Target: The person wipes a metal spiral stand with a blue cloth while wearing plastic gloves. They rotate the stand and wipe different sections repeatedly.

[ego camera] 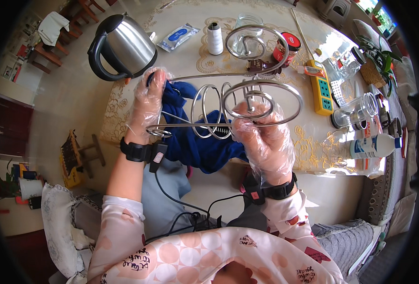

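Observation:
A shiny metal wire rack (262,84) with spiral ends and coiled loops is held up over the table's near edge. My right hand (271,142), in a clear plastic glove, grips it behind the lower spiral at the right. Gloved the same way, my left hand (147,101) holds a dark blue cloth (204,149) at the rack's left end. The cloth hangs below and behind the wires, down over my lap. Plastic and cloth hide some of my left fingertips, and the spiral partly covers my right fingers.
An electric kettle (131,46) stands beyond my left hand. Behind the rack are a wipes packet (178,37), a thread spool (215,39), a glass jar (245,39) and a red-lidded jar (286,49). Rightward lie a power strip (321,88) and a white bottle (374,146).

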`<move>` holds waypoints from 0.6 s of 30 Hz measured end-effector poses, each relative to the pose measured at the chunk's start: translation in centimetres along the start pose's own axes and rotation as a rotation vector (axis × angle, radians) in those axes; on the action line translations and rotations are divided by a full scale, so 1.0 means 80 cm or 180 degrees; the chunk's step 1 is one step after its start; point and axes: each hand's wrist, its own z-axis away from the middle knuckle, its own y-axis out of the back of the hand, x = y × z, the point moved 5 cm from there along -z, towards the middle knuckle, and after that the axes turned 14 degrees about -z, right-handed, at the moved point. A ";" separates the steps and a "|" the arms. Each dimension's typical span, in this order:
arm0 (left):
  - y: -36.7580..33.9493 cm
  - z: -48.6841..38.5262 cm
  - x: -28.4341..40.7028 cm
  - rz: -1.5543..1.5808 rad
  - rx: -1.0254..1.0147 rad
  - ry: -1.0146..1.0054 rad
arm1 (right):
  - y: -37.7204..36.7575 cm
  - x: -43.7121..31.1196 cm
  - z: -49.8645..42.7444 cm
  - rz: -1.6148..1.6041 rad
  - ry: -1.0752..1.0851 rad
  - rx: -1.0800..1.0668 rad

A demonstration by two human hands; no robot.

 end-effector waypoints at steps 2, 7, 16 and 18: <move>-0.009 0.010 -0.021 0.1198 0.0201 0.0660 | -0.002 0.001 -0.005 0.0203 0.0012 -0.0195; -0.029 0.016 -0.040 0.2531 0.0231 0.1701 | 0.000 0.001 -0.012 -0.0433 0.0432 0.0022; -0.052 0.036 0.031 0.3532 -0.0961 0.0924 | 0.026 0.002 0.008 -0.1215 0.0392 0.0564; -0.044 0.029 0.037 0.4077 -0.1206 0.0912 | 0.030 0.007 0.010 -0.1280 0.0259 0.0896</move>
